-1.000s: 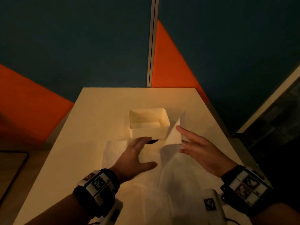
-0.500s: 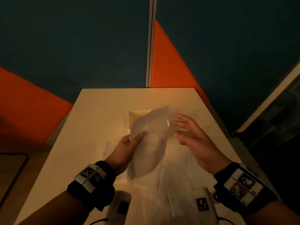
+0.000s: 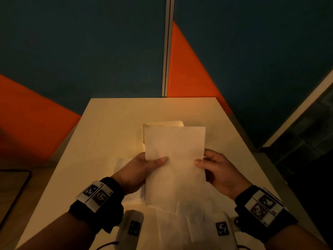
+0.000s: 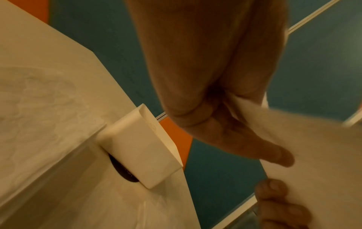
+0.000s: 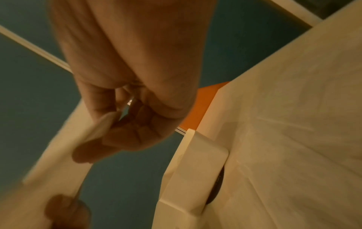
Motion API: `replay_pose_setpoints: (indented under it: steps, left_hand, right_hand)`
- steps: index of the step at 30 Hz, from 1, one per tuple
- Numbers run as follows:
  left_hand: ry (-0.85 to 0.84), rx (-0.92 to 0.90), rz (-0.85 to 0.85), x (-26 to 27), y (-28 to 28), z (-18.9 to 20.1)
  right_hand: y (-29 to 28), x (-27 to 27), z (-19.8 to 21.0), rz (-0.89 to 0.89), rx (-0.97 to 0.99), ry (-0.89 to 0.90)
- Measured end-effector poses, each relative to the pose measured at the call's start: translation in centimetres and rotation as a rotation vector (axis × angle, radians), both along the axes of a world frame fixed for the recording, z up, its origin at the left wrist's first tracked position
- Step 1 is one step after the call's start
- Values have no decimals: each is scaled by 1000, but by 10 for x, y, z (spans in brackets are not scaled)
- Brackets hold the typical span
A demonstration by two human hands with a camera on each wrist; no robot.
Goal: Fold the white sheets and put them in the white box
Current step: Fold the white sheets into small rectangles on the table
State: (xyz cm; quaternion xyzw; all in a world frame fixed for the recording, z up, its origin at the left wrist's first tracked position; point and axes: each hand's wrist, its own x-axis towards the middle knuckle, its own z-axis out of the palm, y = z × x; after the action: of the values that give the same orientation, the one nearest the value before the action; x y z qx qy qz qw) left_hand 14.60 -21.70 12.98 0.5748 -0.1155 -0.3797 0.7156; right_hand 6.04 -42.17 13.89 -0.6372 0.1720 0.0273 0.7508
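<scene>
A white sheet [image 3: 175, 159] hangs lifted above the table, folded lengthwise. My left hand [image 3: 144, 165] pinches its left edge with the thumb on top. At the right edge my right hand [image 3: 212, 163] pinches the sheet [image 5: 58, 155] the same way. The white box [image 3: 162, 124] stands behind the sheet, mostly hidden by it; the wrist views show its side [image 4: 141, 147] [image 5: 195, 162] resting on the table. More white sheets [image 3: 180, 222] lie flat on the table under my hands.
The cream table [image 3: 108, 132] reaches back to a blue and orange wall [image 3: 108, 51]. A dark round spot [image 4: 125, 172] lies under the box's near side. The table's right edge [image 3: 239, 127] drops off beside a darker floor.
My left hand lifted a sheet from the table, and my right hand came in and took its right edge. The sheet now hangs between both hands in front of the box.
</scene>
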Motion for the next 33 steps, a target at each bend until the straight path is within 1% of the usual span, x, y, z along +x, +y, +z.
replay_pose_setpoints:
  steps: [4,7,9,13,15,20,23,26,28,30,32,33]
  left_hand:
    - [-11,-41,-9,4,7,-3]
    - [-32,3,-55,9,13,-3]
    - [-61,22,-134,14,19,-1]
    - [8,-29,-360,17,30,3]
    - [18,-32,-444,13,28,7]
    - [-1,38,-492,2,9,8]
    - [-29,74,-431,2,8,3]
    - [-24,102,-275,6,18,-5]
    - [12,98,-136,10,28,-12]
    - [31,96,-11,13,37,-16]
    - [37,148,108,15,47,-21]
    - [39,182,152,16,51,-24]
  right_hand:
    - [-3,-1,-2,-43,25,-22]
    - [-9,-2,-3,-29,11,-34]
    - [-14,-1,-2,-3,-16,-42]
    - [-21,0,3,38,-99,-44]
    - [-20,3,4,82,-157,-27]
    - [-6,6,10,246,-234,17]
    - [-7,7,9,273,-240,28]
    - [-30,6,-1,201,-272,76]
    - [-55,5,-16,104,-421,154]
    - [-82,1,-37,64,-660,240]
    - [-104,-6,-57,133,-902,349]
    - [-112,-10,-65,192,-985,416]
